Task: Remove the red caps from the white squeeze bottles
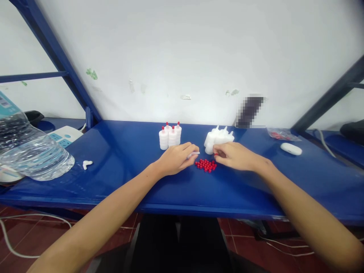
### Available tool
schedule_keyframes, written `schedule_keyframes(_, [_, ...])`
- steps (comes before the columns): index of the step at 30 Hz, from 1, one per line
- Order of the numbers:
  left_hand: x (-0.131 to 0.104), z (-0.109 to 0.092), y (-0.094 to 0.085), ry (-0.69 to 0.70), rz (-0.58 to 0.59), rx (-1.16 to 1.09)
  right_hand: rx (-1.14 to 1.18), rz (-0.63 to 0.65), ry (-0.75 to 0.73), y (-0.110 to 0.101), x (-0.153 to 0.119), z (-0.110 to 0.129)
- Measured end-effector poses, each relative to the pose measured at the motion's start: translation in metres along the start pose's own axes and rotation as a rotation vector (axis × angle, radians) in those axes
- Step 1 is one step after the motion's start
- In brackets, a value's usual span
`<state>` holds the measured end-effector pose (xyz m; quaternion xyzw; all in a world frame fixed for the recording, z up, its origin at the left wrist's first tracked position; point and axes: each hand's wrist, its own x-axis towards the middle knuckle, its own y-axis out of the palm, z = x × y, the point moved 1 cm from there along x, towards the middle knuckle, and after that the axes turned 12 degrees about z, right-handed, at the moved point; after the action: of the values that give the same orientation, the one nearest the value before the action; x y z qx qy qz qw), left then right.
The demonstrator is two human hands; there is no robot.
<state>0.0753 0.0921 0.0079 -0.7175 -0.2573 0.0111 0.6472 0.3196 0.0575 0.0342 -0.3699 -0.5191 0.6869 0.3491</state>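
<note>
Now the left hand (181,156) has its fingers curled around a white piece (194,154); the right hand (232,154) pinches a red cap (216,154).

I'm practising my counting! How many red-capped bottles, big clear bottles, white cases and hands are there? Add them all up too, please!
Red-capped bottles: 4
Big clear bottle: 1
White case: 1
Hands, left hand and right hand: 2
Total: 8
</note>
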Motion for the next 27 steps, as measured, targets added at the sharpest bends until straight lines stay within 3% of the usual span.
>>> schedule_keyframes(10, [-0.001, 0.003, 0.002, -0.029, 0.041, -0.034, 0.102, 0.100, 0.003, 0.004, 0.001, -0.007])
schedule_keyframes(22, [0.000, 0.005, 0.005, -0.043, 0.083, -0.037, 0.179, 0.151, -0.059, 0.004, 0.001, 0.002])
schedule_keyframes(25, [0.000, 0.004, 0.005, -0.046, 0.095, -0.029, 0.176, 0.098, -0.061, 0.002, 0.000, 0.003])
schedule_keyframes(27, [0.001, 0.002, 0.005, -0.041, 0.107, -0.013, 0.184, -0.004, -0.060, 0.001, -0.001, 0.004])
